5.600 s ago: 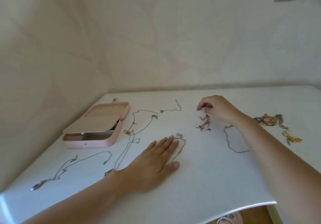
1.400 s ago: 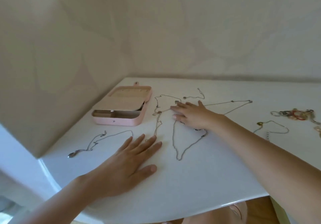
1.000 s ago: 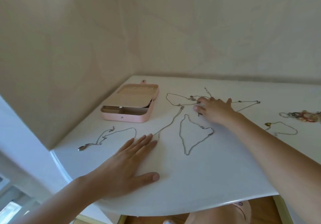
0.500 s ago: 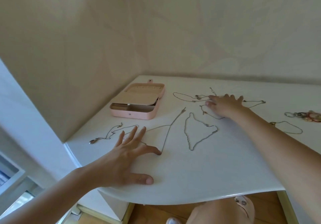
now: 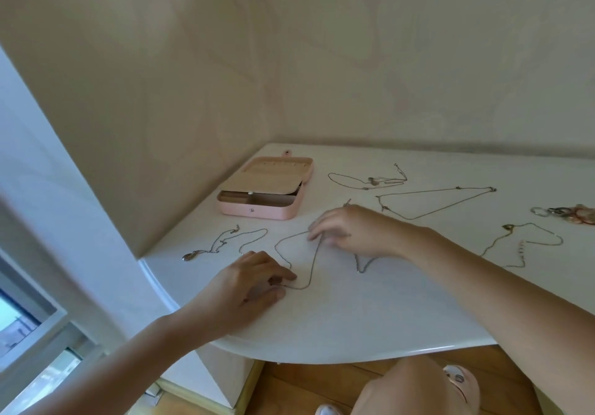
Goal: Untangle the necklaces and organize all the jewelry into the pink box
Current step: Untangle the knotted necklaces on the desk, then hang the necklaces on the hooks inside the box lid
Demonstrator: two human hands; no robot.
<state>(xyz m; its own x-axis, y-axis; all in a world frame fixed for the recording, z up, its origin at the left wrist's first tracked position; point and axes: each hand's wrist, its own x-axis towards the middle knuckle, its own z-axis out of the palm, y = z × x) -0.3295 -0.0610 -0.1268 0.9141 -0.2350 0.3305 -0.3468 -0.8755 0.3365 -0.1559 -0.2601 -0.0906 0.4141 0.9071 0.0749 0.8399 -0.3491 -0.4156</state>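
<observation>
silver chain point(image 5: 310, 265) under both hands' fingers point(image 5: 286, 275), seemingly near table edge point(image 5: 354, 359)

Your left hand point(image 5: 248, 281), flat and spread on the counter point(image 5: 370, 311) half a second ago, has curled, its fingers point(image 5: 283, 278) now pinching the near bend of a silver chain point(image 5: 310, 266). Your right hand point(image 5: 349, 231) has left the far necklaces and come nearer, fingers on that chain's upper part.
</observation>
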